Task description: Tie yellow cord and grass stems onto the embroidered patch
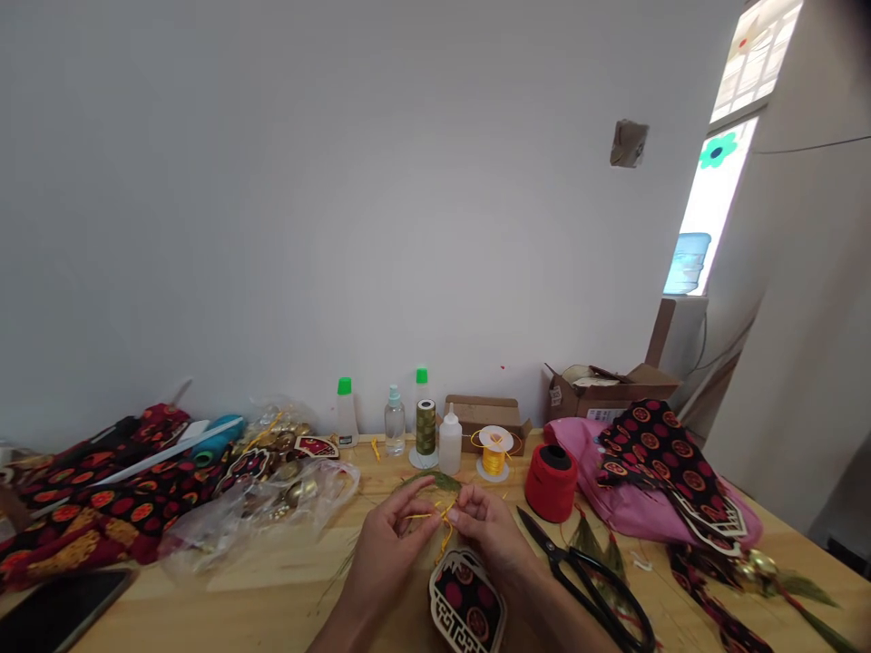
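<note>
Both my hands meet at the table's front middle, with a thin yellow cord [445,541] between them. My left hand [398,535] pinches one part of the cord between thumb and forefinger. Close beside it, my right hand [494,531] pinches the cord too, where it seems to loop or cross. Just below lies a dark patterned fabric ornament [468,599] with a pale cut-out border; the cord hangs down towards its top. Green tassel threads [435,479] show behind my fingertips. Black-handled scissors [585,580] lie half opened to the right of my right hand.
Behind my hands stand a white squeeze bottle [450,443], a green thread spool [425,428], a yellow cord spool [494,453] and a red thread cone [551,482]. Plastic bags [272,508] and patterned fabric [102,481] lie left, near a phone [64,608]. Pink cloth [578,453] lies right.
</note>
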`<move>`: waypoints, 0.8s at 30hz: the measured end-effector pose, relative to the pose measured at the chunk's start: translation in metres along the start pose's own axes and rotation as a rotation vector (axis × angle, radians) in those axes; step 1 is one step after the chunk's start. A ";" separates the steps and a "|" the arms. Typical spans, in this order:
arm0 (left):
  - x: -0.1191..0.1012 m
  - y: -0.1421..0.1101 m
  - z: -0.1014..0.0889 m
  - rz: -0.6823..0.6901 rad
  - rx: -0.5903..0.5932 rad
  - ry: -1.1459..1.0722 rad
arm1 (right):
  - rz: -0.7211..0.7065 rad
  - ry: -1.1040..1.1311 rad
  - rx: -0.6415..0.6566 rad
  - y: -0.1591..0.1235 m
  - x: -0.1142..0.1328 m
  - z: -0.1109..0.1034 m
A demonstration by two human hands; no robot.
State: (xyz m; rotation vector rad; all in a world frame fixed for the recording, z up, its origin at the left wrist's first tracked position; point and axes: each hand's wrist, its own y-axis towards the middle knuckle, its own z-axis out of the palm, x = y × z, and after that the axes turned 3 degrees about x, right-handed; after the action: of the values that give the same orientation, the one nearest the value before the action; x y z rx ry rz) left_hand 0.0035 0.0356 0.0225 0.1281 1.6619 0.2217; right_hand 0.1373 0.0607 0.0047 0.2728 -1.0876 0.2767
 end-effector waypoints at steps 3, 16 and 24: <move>0.003 0.002 0.000 0.001 0.024 -0.003 | -0.003 -0.032 0.006 0.002 -0.002 -0.001; 0.012 0.009 -0.005 -0.271 0.010 -0.318 | -0.462 -1.022 -0.082 -0.009 0.005 0.006; 0.011 0.005 -0.006 -0.313 0.013 -0.323 | -0.490 -1.087 -0.065 -0.007 0.005 0.004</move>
State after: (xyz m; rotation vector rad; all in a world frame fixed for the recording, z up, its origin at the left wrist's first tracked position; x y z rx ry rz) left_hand -0.0043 0.0426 0.0132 -0.0838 1.3392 -0.0461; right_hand 0.1387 0.0527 0.0105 0.6552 -2.0352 -0.4099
